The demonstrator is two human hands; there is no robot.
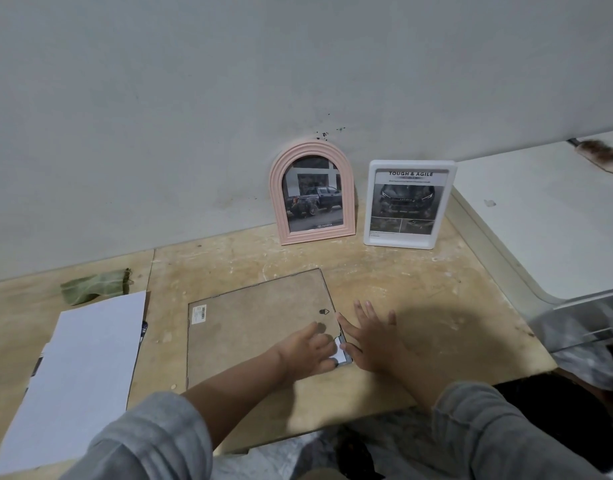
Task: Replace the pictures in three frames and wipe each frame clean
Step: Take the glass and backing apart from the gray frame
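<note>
A large frame (256,320) lies face down on the wooden table (419,289), its brown backing board up. My left hand (312,348) rests on the board's near right corner, fingers bent toward a white corner of paper (340,353) showing there. My right hand (371,334) lies flat with spread fingers on the table, touching the frame's right edge. A pink arched frame (312,195) with a pickup picture and a white rectangular frame (407,204) with a car flyer stand against the wall. A green cloth (93,287) lies at the left.
White sheets of paper (80,368) lie stacked at the table's left. A white appliance top (547,216) adjoins the table on the right. The wall runs directly behind the standing frames. The table's front edge is close to my arms.
</note>
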